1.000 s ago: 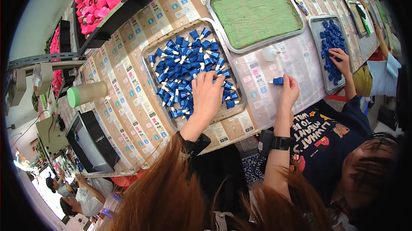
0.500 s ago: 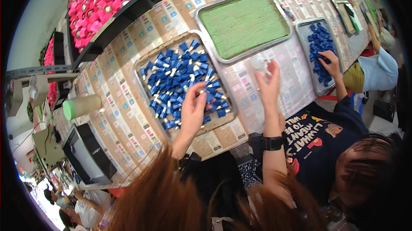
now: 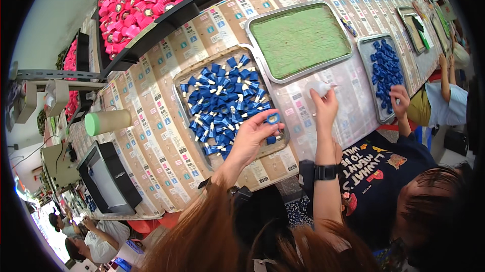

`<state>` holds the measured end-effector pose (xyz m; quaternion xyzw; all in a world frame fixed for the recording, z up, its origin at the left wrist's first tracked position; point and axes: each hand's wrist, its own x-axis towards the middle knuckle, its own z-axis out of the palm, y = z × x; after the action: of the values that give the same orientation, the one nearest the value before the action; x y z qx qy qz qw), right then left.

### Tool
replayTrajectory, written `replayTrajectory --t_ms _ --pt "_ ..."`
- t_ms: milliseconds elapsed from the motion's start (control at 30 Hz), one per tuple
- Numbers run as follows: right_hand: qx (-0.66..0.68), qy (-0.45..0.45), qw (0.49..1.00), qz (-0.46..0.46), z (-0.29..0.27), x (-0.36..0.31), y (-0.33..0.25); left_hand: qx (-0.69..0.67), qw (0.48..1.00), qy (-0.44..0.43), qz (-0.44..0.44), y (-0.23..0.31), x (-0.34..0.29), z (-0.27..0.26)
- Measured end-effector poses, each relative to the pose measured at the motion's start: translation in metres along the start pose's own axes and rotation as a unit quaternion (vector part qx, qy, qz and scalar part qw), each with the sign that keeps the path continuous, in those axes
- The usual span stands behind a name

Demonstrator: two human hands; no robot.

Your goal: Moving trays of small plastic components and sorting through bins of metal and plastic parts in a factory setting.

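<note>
Between the thumb and fingers of my left hand (image 3: 252, 135) is a small blue cup-shaped piece (image 3: 273, 119), its round, pale-centred opening showing. It is held just above the near right part of a metal tray (image 3: 273, 94) heaped with blue pieces (image 3: 222, 87), many with whitish stems. My right hand (image 3: 325, 108), to the right of that tray, pinches a small whitish squeeze bottle (image 3: 318, 87). The bottle lies tilted, with its narrow tip toward the right. What its tip is made of is too small to tell.
Beyond my right hand lies a tray (image 3: 262, 70) with a green slab (image 3: 300, 39). A co-worker's hand (image 3: 399, 100) is by a tray of blue pieces (image 3: 386, 67) at right. Far left are a black crate (image 3: 146, 42) of pink pieces, a green-lidded jar (image 3: 108, 122) and a black bin (image 3: 113, 178).
My left hand has moved right with the blue piece, turning its opening into view. My right hand, open before, has closed on the squeeze bottle. The co-worker's hand has drawn nearer its tray's edge.
</note>
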<state>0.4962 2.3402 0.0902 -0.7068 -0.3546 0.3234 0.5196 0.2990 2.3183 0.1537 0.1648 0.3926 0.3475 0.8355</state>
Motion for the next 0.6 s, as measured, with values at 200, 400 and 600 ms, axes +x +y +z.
replayTrajectory --t_ms 200,400,600 --pt "0.291 -0.021 0.949 0.119 -0.003 -0.065 -0.073 0.105 0.993 0.010 0.057 0.002 -0.003 -0.001" --pt "0.109 -0.039 0.989 0.096 -0.044 -0.111 -0.075 0.126 0.987 -0.028 0.092 -0.007 0.004 0.011" --pt "0.173 -0.010 0.982 0.079 -0.034 -0.120 -0.096 0.169 0.981 0.019 0.090 -0.004 -0.001 0.014"
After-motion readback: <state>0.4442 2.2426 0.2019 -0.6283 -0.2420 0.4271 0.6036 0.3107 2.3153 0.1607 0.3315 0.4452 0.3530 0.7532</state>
